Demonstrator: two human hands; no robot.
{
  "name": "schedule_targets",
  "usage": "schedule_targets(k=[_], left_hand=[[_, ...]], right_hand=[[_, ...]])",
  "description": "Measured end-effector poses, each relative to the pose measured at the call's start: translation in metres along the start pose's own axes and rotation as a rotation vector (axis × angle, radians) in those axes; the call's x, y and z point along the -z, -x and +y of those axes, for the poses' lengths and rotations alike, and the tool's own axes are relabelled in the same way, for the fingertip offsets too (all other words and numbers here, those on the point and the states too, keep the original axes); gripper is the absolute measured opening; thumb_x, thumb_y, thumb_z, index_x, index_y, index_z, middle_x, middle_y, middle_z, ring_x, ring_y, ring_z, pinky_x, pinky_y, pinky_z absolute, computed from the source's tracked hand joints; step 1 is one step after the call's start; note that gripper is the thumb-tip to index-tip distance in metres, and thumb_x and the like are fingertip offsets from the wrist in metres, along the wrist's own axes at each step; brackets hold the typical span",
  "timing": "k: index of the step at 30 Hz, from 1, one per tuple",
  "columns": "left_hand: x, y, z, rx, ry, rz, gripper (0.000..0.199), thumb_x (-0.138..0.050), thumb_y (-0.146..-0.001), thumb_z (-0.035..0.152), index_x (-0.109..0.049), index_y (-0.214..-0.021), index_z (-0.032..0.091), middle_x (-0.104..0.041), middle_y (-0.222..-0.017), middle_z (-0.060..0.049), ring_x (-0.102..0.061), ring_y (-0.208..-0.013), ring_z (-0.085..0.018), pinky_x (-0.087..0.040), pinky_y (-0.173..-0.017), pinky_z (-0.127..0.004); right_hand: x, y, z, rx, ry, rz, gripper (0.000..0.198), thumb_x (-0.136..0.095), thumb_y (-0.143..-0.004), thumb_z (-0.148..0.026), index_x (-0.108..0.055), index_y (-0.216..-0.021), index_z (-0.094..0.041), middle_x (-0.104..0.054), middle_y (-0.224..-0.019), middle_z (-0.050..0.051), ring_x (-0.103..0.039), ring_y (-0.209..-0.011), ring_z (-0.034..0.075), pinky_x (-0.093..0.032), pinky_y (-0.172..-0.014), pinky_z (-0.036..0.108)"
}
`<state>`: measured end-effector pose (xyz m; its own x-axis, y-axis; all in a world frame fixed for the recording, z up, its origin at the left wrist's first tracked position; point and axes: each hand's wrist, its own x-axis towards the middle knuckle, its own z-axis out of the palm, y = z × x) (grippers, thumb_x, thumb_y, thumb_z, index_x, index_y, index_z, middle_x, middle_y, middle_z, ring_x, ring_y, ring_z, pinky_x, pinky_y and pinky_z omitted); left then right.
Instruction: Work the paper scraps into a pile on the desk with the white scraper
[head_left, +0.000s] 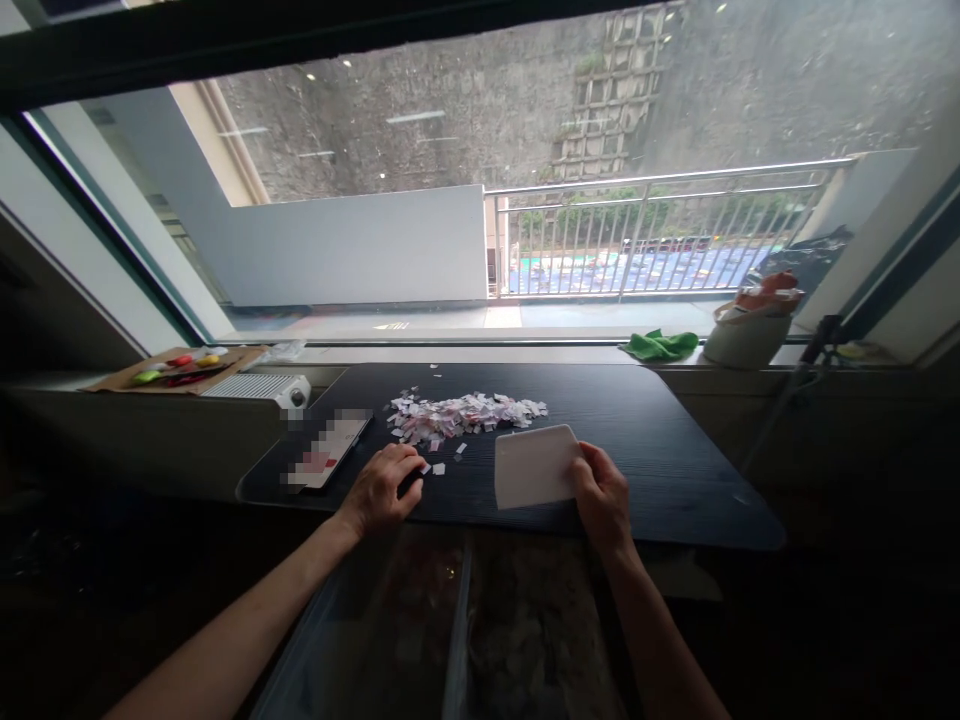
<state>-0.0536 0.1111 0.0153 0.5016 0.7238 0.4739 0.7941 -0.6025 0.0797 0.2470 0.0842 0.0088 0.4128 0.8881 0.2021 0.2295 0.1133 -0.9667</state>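
Observation:
A heap of small white and pinkish paper pieces (465, 415) lies on the dark table toward its far side, with a few loose scraps (439, 468) in front of it. My left hand (384, 485) rests at the table's near edge, fingers loosely curled and thumb apart from the index finger. Its fingertips are beside a small white scrap, maybe touching it. On the right, a flat white card (534, 467) with rounded corners is held up over the table by my right hand (602, 490), which is closed on its right edge.
A phone-like flat object (330, 450), partly blurred, lies on the table (660, 470) at left. On the sill are a green cloth (660, 346), a whitish container (750, 330), and a cardboard piece (120, 377) with colourful items. A clear-sided bin (457, 630) stands below the near edge.

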Motion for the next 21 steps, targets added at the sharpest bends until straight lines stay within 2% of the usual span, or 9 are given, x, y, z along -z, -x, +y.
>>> schedule_targets(k=[3, 7, 11, 13, 15, 16, 18, 20, 21], left_hand=[[0.002, 0.002, 0.004, 0.030, 0.001, -0.023, 0.021, -0.046, -0.078, 0.023, -0.059, -0.093, 0.017, -0.059, -0.095, -0.007, -0.052, -0.090, -0.020, -0.043, -0.083, -0.037], [0.003, 0.003, 0.007, 0.093, -0.005, -0.041, 0.023, -0.047, -0.077, 0.025, -0.060, -0.096, 0.018, -0.059, -0.097, -0.007, -0.052, -0.092, -0.021, -0.042, -0.085, -0.039], [0.004, 0.001, 0.010, 0.139, 0.017, -0.022, 0.024, -0.048, -0.077, 0.024, -0.059, -0.096, 0.018, -0.058, -0.097, -0.008, -0.052, -0.092, -0.021, -0.042, -0.084, -0.038], [0.008, 0.002, 0.017, 0.178, 0.042, 0.018, 0.023, -0.047, -0.077, 0.023, -0.059, -0.095, 0.019, -0.058, -0.096, -0.007, -0.052, -0.091, -0.021, -0.042, -0.084, -0.038], [0.013, 0.007, 0.034, 0.241, 0.077, 0.092, 0.021, -0.043, -0.080, 0.019, -0.059, -0.094, 0.020, -0.058, -0.094, -0.007, -0.052, -0.091, -0.020, -0.043, -0.084, -0.038], [0.015, 0.011, 0.045, 0.255, 0.117, 0.084, 0.022, -0.041, -0.081, 0.017, -0.058, -0.095, 0.021, -0.058, -0.092, -0.007, -0.053, -0.090, -0.020, -0.043, -0.083, -0.037], [0.017, 0.024, 0.069, 0.214, 0.231, -0.052, 0.020, -0.041, -0.081, 0.018, -0.058, -0.090, 0.023, -0.059, -0.085, -0.006, -0.054, -0.085, -0.019, -0.044, -0.080, -0.035], [0.015, 0.039, 0.089, 0.163, 0.325, -0.300, 0.017, -0.044, -0.081, 0.022, -0.058, -0.089, 0.025, -0.060, -0.079, -0.005, -0.055, -0.078, -0.018, -0.045, -0.075, -0.033], [0.012, 0.046, 0.096, 0.172, 0.322, -0.411, 0.018, -0.046, -0.080, 0.025, -0.058, -0.094, 0.025, -0.061, -0.079, -0.005, -0.055, -0.076, -0.018, -0.045, -0.072, -0.032]], right_hand=[[0.001, 0.001, 0.004, -0.041, -0.058, 0.021, 0.037, -0.051, -0.074, -0.041, -0.059, -0.101, -0.016, -0.067, -0.090, 0.007, -0.061, -0.081, 0.021, -0.048, -0.069, 0.031], [0.004, 0.002, 0.008, -0.128, -0.094, -0.041, 0.046, -0.060, -0.068, -0.042, -0.055, -0.108, -0.018, -0.068, -0.096, 0.007, -0.063, -0.086, 0.022, -0.050, -0.071, 0.031], [0.010, 0.003, 0.010, -0.171, 0.004, -0.080, 0.050, -0.063, -0.066, -0.044, -0.055, -0.109, -0.019, -0.068, -0.096, 0.007, -0.064, -0.085, 0.023, -0.051, -0.071, 0.031], [0.014, 0.003, 0.012, -0.173, 0.059, -0.091, 0.050, -0.063, -0.065, -0.046, -0.057, -0.107, -0.019, -0.068, -0.095, 0.007, -0.064, -0.084, 0.023, -0.051, -0.070, 0.030], [0.016, 0.003, 0.015, -0.182, 0.101, -0.089, 0.050, -0.063, -0.064, -0.047, -0.058, -0.106, -0.020, -0.069, -0.093, 0.006, -0.064, -0.082, 0.023, -0.051, -0.068, 0.030], [0.016, 0.004, 0.016, -0.186, 0.123, -0.078, 0.051, -0.063, -0.063, -0.048, -0.059, -0.105, -0.020, -0.069, -0.092, 0.006, -0.064, -0.081, 0.023, -0.051, -0.067, 0.030], [0.017, 0.004, 0.016, -0.189, 0.170, -0.039, 0.051, -0.062, -0.062, -0.049, -0.060, -0.103, -0.020, -0.069, -0.091, 0.005, -0.064, -0.081, 0.023, -0.051, -0.068, 0.030], [0.016, 0.005, 0.013, -0.185, 0.222, 0.006, 0.051, -0.061, -0.062, -0.049, -0.061, -0.103, -0.020, -0.068, -0.090, 0.005, -0.064, -0.081, 0.023, -0.050, -0.069, 0.030], [0.015, 0.005, 0.011, -0.182, 0.252, 0.023, 0.052, -0.061, -0.062, -0.049, -0.061, -0.104, -0.020, -0.068, -0.089, 0.006, -0.063, -0.081, 0.023, -0.050, -0.069, 0.031]])
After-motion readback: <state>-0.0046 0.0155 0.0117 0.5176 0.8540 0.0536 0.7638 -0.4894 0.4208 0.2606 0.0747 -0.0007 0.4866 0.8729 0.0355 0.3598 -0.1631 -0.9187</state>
